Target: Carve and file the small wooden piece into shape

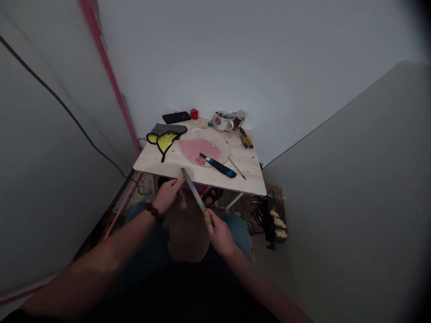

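In my right hand (pixel 219 231) is a flat metal file (pixel 194 190), gripped by its wooden handle, with its blade slanting up and left to the table's front edge. My left hand (pixel 168 194) is closed in a pinch at that edge, next to the blade's tip. A small pale piece (pixel 181 174) shows at its fingertips, too small and dim to name. Just beyond, a tool with a black and blue handle (pixel 220 167) lies on the wooden table (pixel 151 163), beside a thin metal strip (pixel 237 168).
A round board with a pink patch (pixel 202 146) lies mid-table. Around it are a grey and yellow cloth (pixel 164 137), a black phone-like slab (pixel 176 117), a red object (pixel 194 114), a white mug (pixel 222 121) and yellow-handled pliers (pixel 248 140). Walls stand close on both sides.
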Tool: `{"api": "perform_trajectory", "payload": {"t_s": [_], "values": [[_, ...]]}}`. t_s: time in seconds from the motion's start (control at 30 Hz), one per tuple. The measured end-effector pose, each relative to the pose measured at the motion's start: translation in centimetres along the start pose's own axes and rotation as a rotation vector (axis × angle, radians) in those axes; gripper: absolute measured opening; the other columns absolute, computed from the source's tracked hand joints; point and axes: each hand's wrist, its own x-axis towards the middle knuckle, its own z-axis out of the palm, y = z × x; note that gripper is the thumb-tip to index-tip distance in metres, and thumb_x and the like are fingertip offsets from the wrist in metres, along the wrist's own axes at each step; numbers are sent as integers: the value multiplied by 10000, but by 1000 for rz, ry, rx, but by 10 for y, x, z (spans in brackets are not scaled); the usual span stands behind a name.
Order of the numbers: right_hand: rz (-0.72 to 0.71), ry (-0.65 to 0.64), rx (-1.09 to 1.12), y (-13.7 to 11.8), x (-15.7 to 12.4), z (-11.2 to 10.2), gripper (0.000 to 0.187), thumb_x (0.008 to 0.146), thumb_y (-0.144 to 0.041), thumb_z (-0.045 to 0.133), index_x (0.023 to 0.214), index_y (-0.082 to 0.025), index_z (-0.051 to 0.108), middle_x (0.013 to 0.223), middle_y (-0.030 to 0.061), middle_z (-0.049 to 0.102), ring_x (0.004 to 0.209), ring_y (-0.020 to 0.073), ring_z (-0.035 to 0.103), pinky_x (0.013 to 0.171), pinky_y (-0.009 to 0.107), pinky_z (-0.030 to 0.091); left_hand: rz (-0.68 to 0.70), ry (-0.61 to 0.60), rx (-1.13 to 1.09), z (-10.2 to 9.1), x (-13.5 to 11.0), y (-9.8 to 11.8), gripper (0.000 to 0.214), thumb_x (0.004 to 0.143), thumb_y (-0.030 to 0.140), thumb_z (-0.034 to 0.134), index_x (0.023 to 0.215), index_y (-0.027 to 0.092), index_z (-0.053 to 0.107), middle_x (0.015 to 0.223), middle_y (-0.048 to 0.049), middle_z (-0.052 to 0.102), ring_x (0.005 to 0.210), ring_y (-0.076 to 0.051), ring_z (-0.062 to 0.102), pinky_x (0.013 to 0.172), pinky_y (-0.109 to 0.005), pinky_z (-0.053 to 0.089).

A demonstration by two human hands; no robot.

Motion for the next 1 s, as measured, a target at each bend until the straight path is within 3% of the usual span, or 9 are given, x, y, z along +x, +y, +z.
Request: {"api": "perform_trajectory", "payload": {"t_s": [0.1, 0.3, 0.37, 0.57, 0.63, 0.83, 0.9, 1.0], "values": [[-3, 6, -18, -2, 5, 0, 467, 1173, -418, 540, 1566, -271, 744, 1469, 117, 834, 1318, 323, 809, 1162, 442, 618, 29, -14, 11, -2, 0, 1, 607, 972, 823, 677, 792, 245, 629, 661, -1, 531, 548, -169, 428, 522, -305, 280], [-23, -16, -126, -52, 85, 14, 455, 1141, -346, 599, 1562, -255, 749, 1364, 126, 873, 1231, 324, 831, 1101, 400, 627, 79, 1, 46, -6, -1, 4, 559, 1002, 725, 683, 726, 245, 608, 668, -13, 543, 589, -180, 458, 544, -304, 317], [-25, -8, -109, -52, 81, 13, 441, 1149, -358, 602, 1552, -265, 756, 1355, 120, 875, 1228, 324, 832, 1096, 400, 629, 63, 1, 35, -5, -2, 3, 571, 1012, 745, 661, 738, 247, 602, 647, -4, 523, 571, -177, 447, 533, -303, 309], [-19, 0, -11, -9, 6, -7, 449, 1178, -402, 551, 1561, -285, 753, 1443, 108, 846, 1290, 325, 816, 1131, 440, 626, 15, -29, -31, -2, 0, 1, 578, 1005, 793, 667, 840, 240, 631, 670, 9, 545, 527, -149, 404, 507, -302, 275], [-11, -11, -32, -10, 10, -7, 454, 1181, -414, 542, 1555, -272, 757, 1408, 117, 858, 1241, 324, 829, 1103, 436, 634, -3, -40, -36, -3, 0, 2, 562, 1012, 780, 666, 867, 237, 646, 692, 4, 567, 525, -144, 404, 506, -300, 264], [-29, -37, -183, -52, 89, 9, 461, 1152, -370, 587, 1574, -265, 740, 1302, 106, 886, 1170, 307, 842, 1047, 376, 631, 34, -29, 2, -4, -1, 3, 580, 978, 799, 682, 801, 251, 616, 665, 11, 531, 528, -157, 422, 509, -301, 292], [-32, -39, -184, -52, 87, 9, 468, 1151, -363, 580, 1580, -258, 734, 1344, 117, 877, 1201, 322, 838, 1064, 394, 630, 40, -28, -15, -3, -2, 3, 607, 978, 832, 667, 815, 250, 610, 661, 16, 520, 525, -153, 405, 510, -302, 278], [-36, -19, -127, -24, 40, -1, 449, 1173, -389, 543, 1560, -284, 745, 1399, 108, 863, 1236, 328, 836, 1091, 419, 637, 20, -34, -60, -2, -3, 3, 633, 970, 858, 676, 836, 243, 605, 662, 10, 524, 513, -140, 379, 509, -308, 248]]}}
